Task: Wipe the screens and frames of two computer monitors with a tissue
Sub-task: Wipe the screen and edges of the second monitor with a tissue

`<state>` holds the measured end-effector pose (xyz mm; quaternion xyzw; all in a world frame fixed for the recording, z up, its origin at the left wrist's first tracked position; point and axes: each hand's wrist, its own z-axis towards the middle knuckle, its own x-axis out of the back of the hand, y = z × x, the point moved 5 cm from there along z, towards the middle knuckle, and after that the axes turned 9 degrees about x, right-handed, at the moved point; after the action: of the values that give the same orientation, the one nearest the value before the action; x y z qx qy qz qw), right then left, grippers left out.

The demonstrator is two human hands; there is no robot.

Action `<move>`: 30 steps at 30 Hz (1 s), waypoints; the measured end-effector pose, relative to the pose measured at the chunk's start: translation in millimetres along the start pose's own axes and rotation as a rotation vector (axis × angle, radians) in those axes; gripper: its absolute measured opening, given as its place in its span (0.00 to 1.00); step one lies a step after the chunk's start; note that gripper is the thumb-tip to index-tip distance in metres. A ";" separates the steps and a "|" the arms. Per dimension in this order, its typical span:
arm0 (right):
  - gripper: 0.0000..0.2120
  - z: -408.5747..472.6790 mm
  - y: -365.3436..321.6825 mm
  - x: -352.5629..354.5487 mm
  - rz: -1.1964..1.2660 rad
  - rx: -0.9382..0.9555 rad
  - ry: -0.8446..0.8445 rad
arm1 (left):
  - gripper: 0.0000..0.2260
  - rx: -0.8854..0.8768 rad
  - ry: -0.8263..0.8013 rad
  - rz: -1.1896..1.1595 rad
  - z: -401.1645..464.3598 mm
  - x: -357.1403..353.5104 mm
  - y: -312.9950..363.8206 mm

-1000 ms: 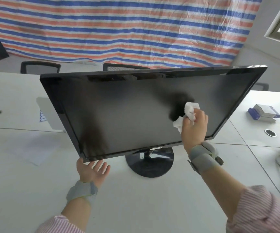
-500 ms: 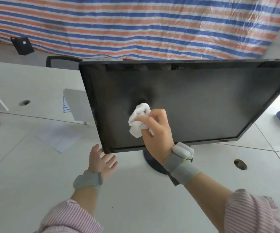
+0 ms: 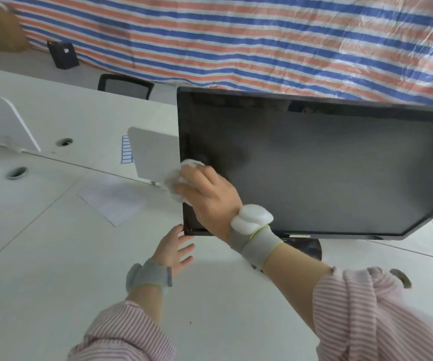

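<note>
The right hand (image 3: 210, 194), fingers clenching a tissue (image 3: 181, 178), is wiping the monitor (image 3: 314, 165) at its left frame; the left hand (image 3: 173, 250), fingers released, is steadying the corner; no second monitor is showing.

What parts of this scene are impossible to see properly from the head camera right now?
- Monitor: its right end is cut off by the picture's edge.
- Monitor stand: mostly hidden behind the right forearm and the screen.
- Tissue: blurred and partly covered by the right hand.
- Left hand: whether it touches the monitor's lower corner is unclear.
- Second monitor: none in view.
- Blue-marked sheet: too small to read.
</note>
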<state>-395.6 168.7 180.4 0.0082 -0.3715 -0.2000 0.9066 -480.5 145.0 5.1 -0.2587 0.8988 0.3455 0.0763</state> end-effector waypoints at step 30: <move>0.15 -230.0 77.2 36.3 0.057 -0.596 -0.353 | 0.13 -0.119 0.124 -0.578 22.4 -51.7 -31.3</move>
<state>-188.9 195.6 50.9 -0.3020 -0.4479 -0.2725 0.7962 -421.0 161.5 -13.6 -0.5286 0.7690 0.3449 0.1010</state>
